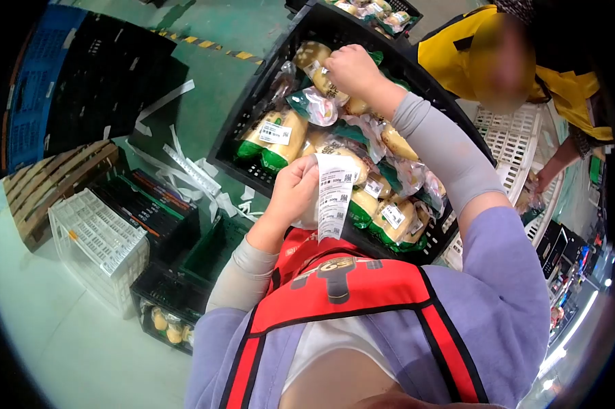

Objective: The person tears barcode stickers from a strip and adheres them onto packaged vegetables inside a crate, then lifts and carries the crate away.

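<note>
My left hand point(296, 189) is closed on a hanging strip of white printed labels point(333, 198), held over the near edge of a black crate point(247, 176). My right hand point(354, 70) is at the crate's far side, fingers bent and pinched at a bag of pale yellow produce point(324, 80); anything between the fingertips is too small to make out. Several similar clear bags with green ends fill the crate. White labels show on a bag at the left point(275, 133) and on a bag near my body point(393, 215).
Another person in a yellow vest point(447, 51) stands at the right, one hand point(545, 178) by white slatted crates point(519, 140). At left are a wooden pallet point(55, 180), a white crate point(103, 238) and dark crates point(138, 201). Paper strips point(191, 170) litter the floor.
</note>
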Demonstrator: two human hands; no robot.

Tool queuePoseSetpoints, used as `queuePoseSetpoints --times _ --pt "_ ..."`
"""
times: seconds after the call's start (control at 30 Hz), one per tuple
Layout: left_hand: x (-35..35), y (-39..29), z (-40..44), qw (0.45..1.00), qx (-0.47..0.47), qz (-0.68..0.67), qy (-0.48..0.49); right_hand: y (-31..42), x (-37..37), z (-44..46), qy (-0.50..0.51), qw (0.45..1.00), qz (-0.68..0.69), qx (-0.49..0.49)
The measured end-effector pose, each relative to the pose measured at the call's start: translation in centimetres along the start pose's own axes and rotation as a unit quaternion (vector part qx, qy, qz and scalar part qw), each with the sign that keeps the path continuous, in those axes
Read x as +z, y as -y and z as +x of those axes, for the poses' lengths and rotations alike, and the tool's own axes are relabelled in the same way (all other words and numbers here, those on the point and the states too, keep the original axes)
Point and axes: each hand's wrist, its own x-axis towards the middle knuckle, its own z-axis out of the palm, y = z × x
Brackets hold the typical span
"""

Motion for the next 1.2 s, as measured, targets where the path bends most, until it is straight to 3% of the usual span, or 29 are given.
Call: queuePoseSetpoints --times 0.13,0.2,0.27,0.33,0.4,0.47,0.5,0.67,0.7,0.73,0.77,0.8,0.87,0.93,1.0,1.07,1.13,1.2 --pt "-0.2 0.6 -0.1 1.000 -0.007 -0.011 -0.006 -0.2 0.2 0.2 -0.057 0.998 -0.008 0.024" --pt "-0.2 0.5 -0.1 1.000 -0.012 -0.019 -0.004 -0.3 -1.1 0.1 -0.195 0.959 0.164 0.123" --pt "-0.4 0.6 -0.1 1.000 -0.015 -0.016 -0.002 -0.9 -1.4 0.2 -0.232 0.955 0.161 0.093" --pt "-0.5 0.7 0.0 1.000 -0.020 -0.010 0.002 -1.0 -1.3 0.1 -0.293 0.942 0.147 -0.068" --pt "-0.6 0.7 0.1 0.999 -0.023 -0.020 0.016 -1.0 1.0 -0.7 -0.200 0.962 0.121 -0.139" --pt "-0.1 0.5 0.2 0.999 -0.010 -0.029 -0.022 -0.5 0.9 -1.8 -0.070 0.985 0.104 -0.122" --pt "0.1 0.3 0.2 0.997 0.005 -0.040 -0.060 -0.2 0.9 -2.0 -0.070 0.985 0.104 -0.121" --pt "-0.1 -1.7 0.7 0.996 0.050 0.034 -0.069 1.7 -1.5 -3.7 -0.081 0.993 0.046 -0.068" --pt "-0.4 -1.8 0.9 0.997 0.037 0.009 -0.064 2.3 -2.8 -4.4 0.040 0.998 0.045 -0.002" --pt "-0.6 -1.9 1.1 0.998 0.025 -0.017 -0.058 3.0 -4.3 -5.4 0.038 0.998 0.047 -0.002" --pt "-0.8 -1.4 1.5 0.996 0.057 -0.004 -0.073 3.4 -5.8 -6.6 0.063 0.950 0.298 0.067" --pt "-0.6 -1.5 1.6 0.996 0.058 -0.003 -0.069 4.1 -6.7 -7.9 0.082 0.835 0.527 0.131" --pt "-0.2 -1.6 1.8 0.995 0.066 -0.049 -0.064 6.7 -6.9 -10.5 0.044 0.589 0.792 0.155" --pt "0.4 -1.9 1.8 0.996 0.057 -0.051 -0.054 8.6 -5.8 -12.0 0.001 0.570 0.808 0.147" --pt "1.0 -1.9 1.7 0.996 0.011 -0.083 -0.026 9.4 -5.1 -13.2 -0.032 0.506 0.827 0.242" --pt "2.5 -3.2 1.3 1.000 0.005 -0.001 -0.012 10.0 -4.2 -14.2 -0.061 0.500 0.820 0.271" --pt "3.4 -2.1 1.4 0.947 0.184 0.261 -0.035 10.3 -4.2 -15.2 -0.085 0.493 0.813 0.297" --pt "4.1 -2.3 1.5 0.949 0.180 0.257 -0.038 10.6 -4.5 -16.0 -0.122 0.505 0.804 0.288"
